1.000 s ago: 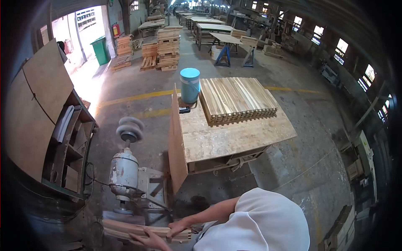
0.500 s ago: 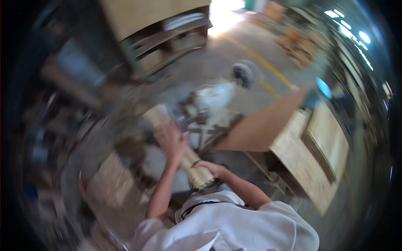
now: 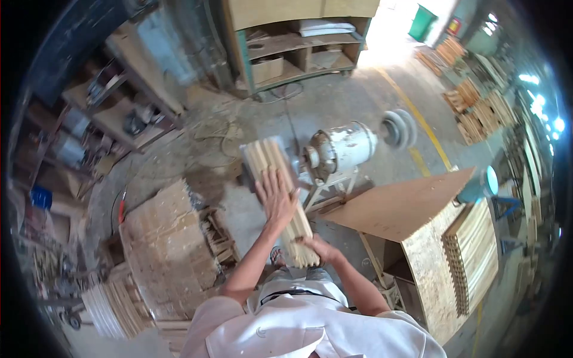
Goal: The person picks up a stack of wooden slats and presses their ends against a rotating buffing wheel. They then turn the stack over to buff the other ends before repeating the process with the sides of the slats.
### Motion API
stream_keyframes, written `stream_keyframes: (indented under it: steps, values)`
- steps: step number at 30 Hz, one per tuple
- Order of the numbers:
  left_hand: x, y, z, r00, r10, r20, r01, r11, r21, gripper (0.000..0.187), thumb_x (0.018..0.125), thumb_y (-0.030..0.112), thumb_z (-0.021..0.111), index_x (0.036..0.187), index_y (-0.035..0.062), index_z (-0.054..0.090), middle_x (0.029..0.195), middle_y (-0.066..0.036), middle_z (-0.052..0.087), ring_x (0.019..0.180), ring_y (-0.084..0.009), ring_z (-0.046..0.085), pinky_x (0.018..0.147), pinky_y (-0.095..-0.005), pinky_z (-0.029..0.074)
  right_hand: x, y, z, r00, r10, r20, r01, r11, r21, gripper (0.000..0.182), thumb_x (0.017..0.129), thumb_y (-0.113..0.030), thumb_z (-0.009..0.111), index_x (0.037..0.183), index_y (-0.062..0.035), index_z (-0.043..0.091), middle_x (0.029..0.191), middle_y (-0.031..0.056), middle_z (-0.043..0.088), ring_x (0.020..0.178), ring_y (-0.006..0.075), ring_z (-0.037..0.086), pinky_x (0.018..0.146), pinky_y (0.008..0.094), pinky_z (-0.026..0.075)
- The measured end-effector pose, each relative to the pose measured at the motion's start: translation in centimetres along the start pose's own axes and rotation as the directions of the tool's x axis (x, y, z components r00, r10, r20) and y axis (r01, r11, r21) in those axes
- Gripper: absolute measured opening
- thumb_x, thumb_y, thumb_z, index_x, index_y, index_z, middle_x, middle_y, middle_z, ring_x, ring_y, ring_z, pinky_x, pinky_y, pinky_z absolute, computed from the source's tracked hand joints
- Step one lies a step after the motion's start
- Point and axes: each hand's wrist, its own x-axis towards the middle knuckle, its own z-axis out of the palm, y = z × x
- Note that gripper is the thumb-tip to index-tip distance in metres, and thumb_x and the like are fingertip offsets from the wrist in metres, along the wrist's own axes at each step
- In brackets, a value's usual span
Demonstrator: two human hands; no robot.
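A bundle of pale wooden strips [image 3: 298, 227] slants away from my waist, its near end showing the separate strip ends. My left hand [image 3: 276, 200] lies flat on top of the bundle, fingers stretched along it and thumb at the right edge. At the near end, my right hand [image 3: 320, 247] grips the bundle's right side, with its underside fingers hidden. The far end of the strips is by a blurred grey machine part [image 3: 246, 156]. Just right of that is a worn white motor [image 3: 346, 147] on a metal stand.
On the right stands a wooden box [image 3: 427, 268] with more stacked strips [image 3: 477, 244] on top. A board-covered stack [image 3: 170, 238] is at left. Ahead is a shelf cabinet [image 3: 298, 51]; a round pulley-like part [image 3: 399, 129] sits beyond the motor.
The view has swung and steadied, so the surroundings sit differently in it and are sharper. Both hands stay on the wooden strips, my left lying flat along them.
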Motion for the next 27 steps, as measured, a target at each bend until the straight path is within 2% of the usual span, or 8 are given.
stream_keyframes:
  steps: [4,6,8,9,10,12,24,27]
  values:
    - [-2.0,0.7,1.4,0.999,-0.008,-0.046,0.007,1.0,-0.022,0.086,0.089,0.046,0.059,0.152,-0.0025,0.024,0.159,-0.025,0.019,0.149,-0.0409,0.008,0.118,-0.0596,0.004,-1.6,5.5,-2.3,0.974,-0.188,0.127,0.211,0.957,-0.201,0.04,0.093,-0.03,0.057,0.123,-0.0034,0.062,0.114,0.006,0.064,0.103,0.0165,0.06,0.091,0.034,0.049]
    - [-0.4,0.5,1.6,0.99,0.063,-0.126,-0.046,0.99,0.133,0.088,0.089,0.053,0.057,0.153,0.001,0.025,0.159,-0.021,0.021,0.149,-0.0381,0.014,0.119,-0.0584,0.009,-1.4,3.0,-2.2,0.973,-0.098,0.211,0.103,0.995,-0.014,0.036,0.094,-0.019,0.054,0.127,-0.0041,0.057,0.125,0.0063,0.061,0.114,0.0181,0.055,0.098,0.0358,0.045]
    - [3.2,-2.0,3.4,0.972,0.109,-0.209,-0.047,0.958,0.282,0.083,0.093,0.059,0.05,0.152,0.0034,0.03,0.157,-0.02,0.029,0.146,-0.0383,0.024,0.117,-0.0569,0.02,3.6,5.4,-4.1,0.609,-0.717,0.339,0.789,0.59,-0.168,0.039,0.095,-0.019,0.053,0.13,-0.0043,0.056,0.138,0.0048,0.053,0.126,0.0151,0.045,0.109,0.0346,0.033]
    - [5.4,-4.2,4.7,0.981,0.151,-0.119,-0.083,0.891,0.446,0.077,0.097,0.056,0.045,0.151,0.0029,0.03,0.157,-0.018,0.029,0.146,-0.0376,0.025,0.117,-0.0563,0.019,4.2,2.5,-2.9,0.883,-0.41,0.227,0.371,0.908,0.195,0.039,0.095,-0.022,0.055,0.13,-0.0047,0.058,0.137,0.0067,0.055,0.125,0.0148,0.046,0.11,0.0346,0.032]
    - [7.6,-1.9,0.9,0.992,-0.054,0.111,-0.013,0.851,0.524,0.076,0.099,0.057,0.039,0.152,0.003,0.029,0.158,-0.016,0.028,0.147,-0.0357,0.023,0.117,-0.0555,0.018,7.2,1.6,-2.7,0.787,-0.595,0.164,0.596,0.802,0.052,0.039,0.091,-0.028,0.061,0.123,-0.0057,0.062,0.131,0.0077,0.059,0.121,0.0146,0.051,0.104,0.0361,0.04]
    - [10.4,-4.4,1.6,0.99,-0.046,0.132,-0.011,0.915,0.403,0.075,0.101,0.057,0.031,0.152,0.0026,0.029,0.158,-0.017,0.027,0.146,-0.0359,0.024,0.119,-0.0499,0.017,6.3,-5.4,0.7,0.984,-0.11,0.143,0.052,0.932,0.359,0.049,0.08,-0.043,0.067,0.117,-0.0113,0.066,0.109,0.0059,0.068,0.095,0.0169,0.065,0.087,0.039,0.052]
    - [0.9,2.6,-0.1,0.988,-0.078,0.134,0.007,0.886,0.463,0.08,0.1,0.06,0.033,0.155,0.0045,0.021,0.161,-0.016,0.019,0.149,-0.0339,0.018,0.118,-0.0551,0.016,-0.5,2.8,-0.2,0.953,-0.038,0.302,-0.076,0.931,0.358,0.04,0.082,-0.042,0.068,0.115,-0.0185,0.065,0.108,0.0023,0.066,0.093,0.0162,0.065,0.082,0.0369,0.054]
    - [5.9,-0.7,0.9,0.983,-0.151,0.104,0.086,0.882,0.463,0.078,0.1,0.061,0.028,0.156,0.0067,0.02,0.161,-0.016,0.019,0.149,-0.034,0.017,0.118,-0.0555,0.015,2.5,-1.9,0.3,0.989,-0.08,0.128,0.048,0.971,0.233,0.051,0.074,-0.044,0.071,0.11,-0.009,0.064,0.099,0.0082,0.068,0.085,0.018,0.067,0.077,0.0386,0.055]
